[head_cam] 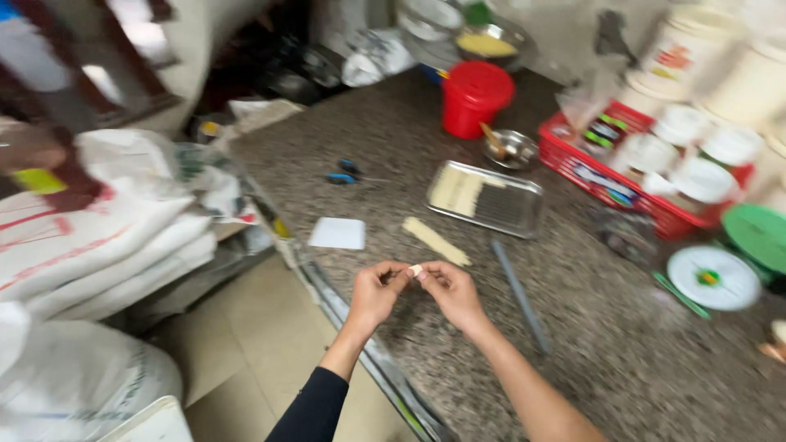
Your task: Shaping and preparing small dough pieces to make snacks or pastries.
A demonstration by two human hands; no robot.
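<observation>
A speckled stone bench (458, 155) runs far-right. Near its edge, left hand (375, 293) and right hand (452, 293) pinch one small pale dough piece (415, 269); a dough strip (436, 241) and the tray (524, 214) of strips lie unworked beyond.

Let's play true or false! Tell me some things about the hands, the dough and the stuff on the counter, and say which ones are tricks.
1. Both hands, the left hand and the right hand, pinch one small pale piece of dough between them. True.
2. The metal tray holds pale dough strips. True.
3. The lidded container behind the tray is blue. False: it is red.
4. A long strip of dough lies on the stone counter just beyond the hands. True.
5. The white square card is inside the red basket. False: it lies flat on the counter, left of the strip.
</observation>
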